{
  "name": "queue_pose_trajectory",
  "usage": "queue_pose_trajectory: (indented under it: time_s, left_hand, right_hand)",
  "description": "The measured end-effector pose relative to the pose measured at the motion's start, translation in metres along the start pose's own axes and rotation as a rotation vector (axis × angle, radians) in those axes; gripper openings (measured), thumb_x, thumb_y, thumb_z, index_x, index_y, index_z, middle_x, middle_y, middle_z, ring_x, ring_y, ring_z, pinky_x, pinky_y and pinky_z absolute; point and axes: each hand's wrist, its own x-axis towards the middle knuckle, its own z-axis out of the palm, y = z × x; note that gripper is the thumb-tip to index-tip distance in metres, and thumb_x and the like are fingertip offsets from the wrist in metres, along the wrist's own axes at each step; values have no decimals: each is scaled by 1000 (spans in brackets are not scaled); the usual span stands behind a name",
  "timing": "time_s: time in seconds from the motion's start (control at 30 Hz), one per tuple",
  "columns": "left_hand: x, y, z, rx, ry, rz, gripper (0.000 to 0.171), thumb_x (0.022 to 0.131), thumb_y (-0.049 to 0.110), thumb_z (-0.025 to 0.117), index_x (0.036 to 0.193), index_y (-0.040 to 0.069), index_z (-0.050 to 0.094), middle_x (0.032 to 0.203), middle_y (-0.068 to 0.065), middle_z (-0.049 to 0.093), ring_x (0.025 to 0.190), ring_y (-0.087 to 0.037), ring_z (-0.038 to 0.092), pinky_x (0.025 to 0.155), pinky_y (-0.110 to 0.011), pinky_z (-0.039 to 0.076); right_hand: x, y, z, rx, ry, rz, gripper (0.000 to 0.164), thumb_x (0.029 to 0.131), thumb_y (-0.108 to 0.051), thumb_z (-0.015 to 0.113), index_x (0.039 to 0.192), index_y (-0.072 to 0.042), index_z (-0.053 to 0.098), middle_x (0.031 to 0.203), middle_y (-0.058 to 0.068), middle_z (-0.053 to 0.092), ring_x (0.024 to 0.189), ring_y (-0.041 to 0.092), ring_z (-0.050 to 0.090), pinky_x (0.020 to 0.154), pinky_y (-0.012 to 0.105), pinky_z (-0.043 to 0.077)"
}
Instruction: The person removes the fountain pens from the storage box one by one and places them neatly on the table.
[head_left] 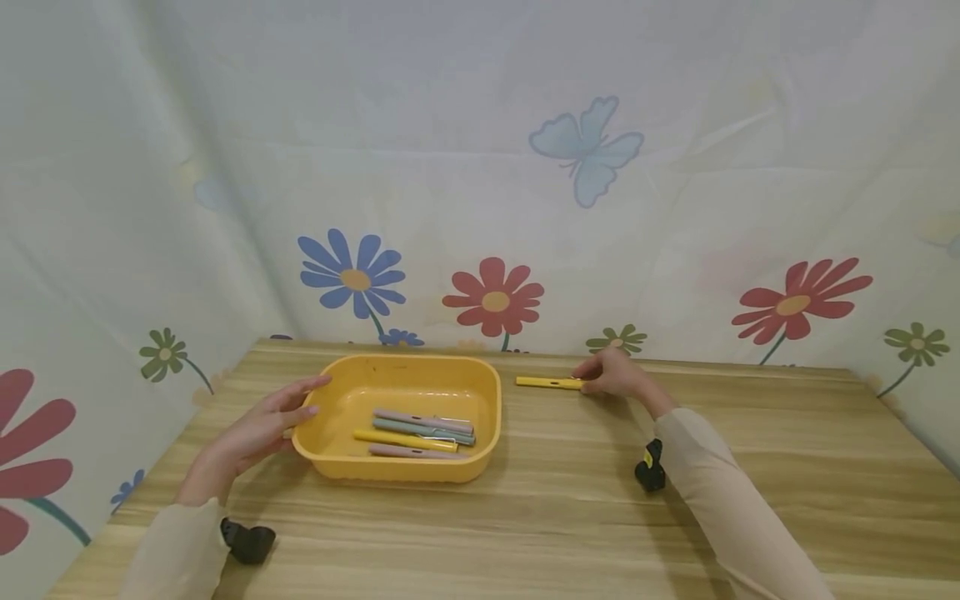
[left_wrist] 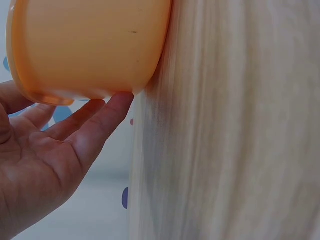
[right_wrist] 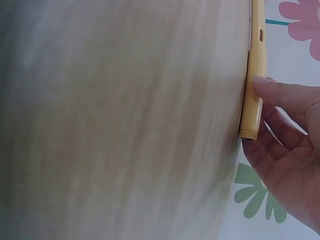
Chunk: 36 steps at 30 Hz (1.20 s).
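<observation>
A yellow plastic basin (head_left: 405, 471) stands left of the table's middle. Inside lie several capped pens with wire clips: a yellow pen (head_left: 405, 439), a grey-green pen (head_left: 423, 431) and pale pink ones. My left hand (head_left: 258, 425) holds the basin's left rim, thumb over the edge; in the left wrist view its fingers (left_wrist: 112, 117) touch the outer wall. To the right of the basin, my right hand (head_left: 618, 375) pinches one end of another yellow pen (head_left: 546, 382). That pen lies along the tabletop; the right wrist view shows the thumb on it and a small dark oval window.
The wood-grain table (head_left: 570, 533) ends at the back against a white cloth (head_left: 450, 183) printed with flowers and a butterfly. Cloth also hangs at both sides. Black wrist cameras (head_left: 250, 542) are strapped at both sleeves.
</observation>
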Motion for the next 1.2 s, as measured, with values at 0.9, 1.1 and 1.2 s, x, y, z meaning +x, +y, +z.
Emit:
queue_pose_trajectory:
  time_s: [0.9,1.1,1.2]
  left_hand:
    - [1,0,0,19,6,-6,60,95,20,47,145,7,17,150,-22,2,131,-46,16,90,-50,43]
    - [1,-1,-1,39,8,-7,61,95,22,48,145,8,17,150,-23,3,131,-46,17,90,-52,43]
    - [1,-1,0,36,8,-4,61,95,22,48,145,8,18,150,-23,3,131,-46,17,90,-52,43]
  right_hand:
    - [-24,-22,-23,89,83,-9,33,83,-4,64,112,11,59,112,24,60,102,36,58,85,43,48]
    - [-27,-45,-23,159,85,-21,34,83,-4,64,114,10,58,115,25,58,105,36,56,86,42,47]
    - [-29,-57,-23,193,87,-37,34,84,-5,63,115,8,58,116,25,58,106,36,56,88,42,46]
